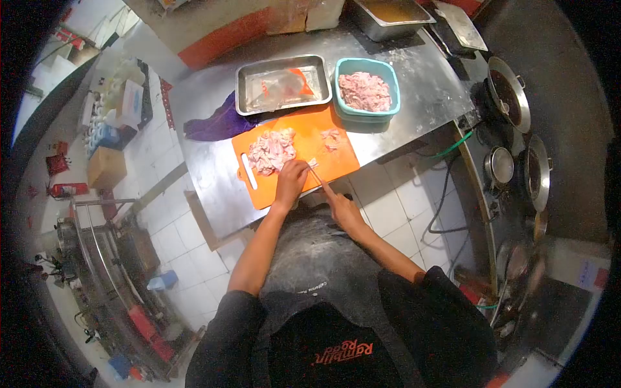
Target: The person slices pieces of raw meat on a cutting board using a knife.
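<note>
An orange cutting board (339,168) lies at the near edge of the steel table. My right hand (344,208) is closed around a knife (315,175), whose thin blade reaches over the board toward my other hand. My left hand (294,180) presses down on the board with its fingers curled together at a small piece of raw meat (313,163), partly hidden by the fingertips. Just beyond my left hand is a heap of pale pink raw meat (272,152). A smaller pile of cut meat (330,139) sits at the board's far right.
Behind the board stand a steel tray (243,97) with a plastic bag inside and a turquoise tub (366,119) of raw meat. A purple cloth (213,126) lies left of them. Woks (538,171) and a strainer (499,167) are on the stove to the right.
</note>
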The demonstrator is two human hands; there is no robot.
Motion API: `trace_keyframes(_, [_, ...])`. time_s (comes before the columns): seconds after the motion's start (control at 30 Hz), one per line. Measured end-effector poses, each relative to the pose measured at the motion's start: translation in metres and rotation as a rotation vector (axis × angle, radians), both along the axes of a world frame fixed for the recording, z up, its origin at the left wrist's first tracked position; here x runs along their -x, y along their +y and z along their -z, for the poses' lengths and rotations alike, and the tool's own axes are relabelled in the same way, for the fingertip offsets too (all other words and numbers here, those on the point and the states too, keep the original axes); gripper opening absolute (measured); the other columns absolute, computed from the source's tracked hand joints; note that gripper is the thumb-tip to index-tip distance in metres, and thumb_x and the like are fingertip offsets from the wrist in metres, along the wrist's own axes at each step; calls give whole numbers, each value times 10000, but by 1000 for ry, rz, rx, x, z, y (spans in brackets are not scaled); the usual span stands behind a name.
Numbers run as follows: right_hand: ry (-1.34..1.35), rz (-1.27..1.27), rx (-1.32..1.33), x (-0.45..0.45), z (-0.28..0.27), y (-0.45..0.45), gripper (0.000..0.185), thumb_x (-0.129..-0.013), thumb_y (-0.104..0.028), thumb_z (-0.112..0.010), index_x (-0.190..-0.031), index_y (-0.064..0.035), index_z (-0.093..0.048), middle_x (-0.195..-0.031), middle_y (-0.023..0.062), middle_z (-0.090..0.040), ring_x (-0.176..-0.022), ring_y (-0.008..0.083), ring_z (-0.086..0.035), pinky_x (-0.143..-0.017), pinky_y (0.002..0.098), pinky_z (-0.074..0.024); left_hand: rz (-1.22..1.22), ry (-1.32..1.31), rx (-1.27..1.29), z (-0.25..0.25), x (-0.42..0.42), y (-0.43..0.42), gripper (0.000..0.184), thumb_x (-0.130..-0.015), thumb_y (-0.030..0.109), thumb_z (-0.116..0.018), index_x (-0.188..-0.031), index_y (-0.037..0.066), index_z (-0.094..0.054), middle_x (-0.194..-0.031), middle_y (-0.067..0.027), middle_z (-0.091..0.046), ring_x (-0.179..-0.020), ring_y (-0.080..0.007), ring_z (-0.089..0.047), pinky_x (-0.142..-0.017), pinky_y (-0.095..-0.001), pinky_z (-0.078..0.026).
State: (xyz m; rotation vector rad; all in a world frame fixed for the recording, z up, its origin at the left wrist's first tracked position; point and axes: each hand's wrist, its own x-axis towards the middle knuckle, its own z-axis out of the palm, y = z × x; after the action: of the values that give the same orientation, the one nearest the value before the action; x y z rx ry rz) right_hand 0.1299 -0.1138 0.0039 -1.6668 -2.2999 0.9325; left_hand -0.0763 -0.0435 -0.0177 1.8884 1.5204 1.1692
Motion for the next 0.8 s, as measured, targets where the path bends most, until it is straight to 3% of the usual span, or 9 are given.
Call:
trace_keyframes(0.27, [109, 70, -181, 34, 36, 27, 734, -1015, -80, -509, -1661, -234, -196, -913, 256, -632, -738, 489, -634, -691, 587, -520, 64, 58, -2, 11, 1, 6, 87, -865, 29, -704, -936, -19, -712, -992, -161, -705, -977, -359, -644, -863, -445, -532])
trace_keyframes(0.47, [-71, 42, 38, 25, 26, 17, 724, -1028, -113, -527, -1660, -236, -198, -994, 257, -642, -809, 486, -652, -719, 578, -531, 16, 44, 66, 13, -2, 6, 129, -863, 34, -712, -980, -16, -697, -984, -162, -694, -970, -364, -642, -854, -451, -528])
trace_keyframes(0.7, [90, 62, -27, 18, 25, 16, 695, -1031, -114, -542, -1649, -228, -246, -942, 233, -640, -827, 460, -651, -754, 551, -522, 17, -44, 15, 11, 0, 5, 139, -859, 27, -728, -991, -10, -703, -997, -156, -695, -972, -361, -646, -856, -441, -532])
trace_keyframes(0.8, [29, 59, -11, 12, 25, 11, 725, -1012, -125, -543, -1651, -278, -237, -940, 222, -631, -795, 458, -667, -699, 590, -537, 52, -2, 19, 9, -2, 2, 133, -852, 32, -740, -975, -9, -712, -1004, -148, -699, -978, -351, -649, -862, -434, -534])
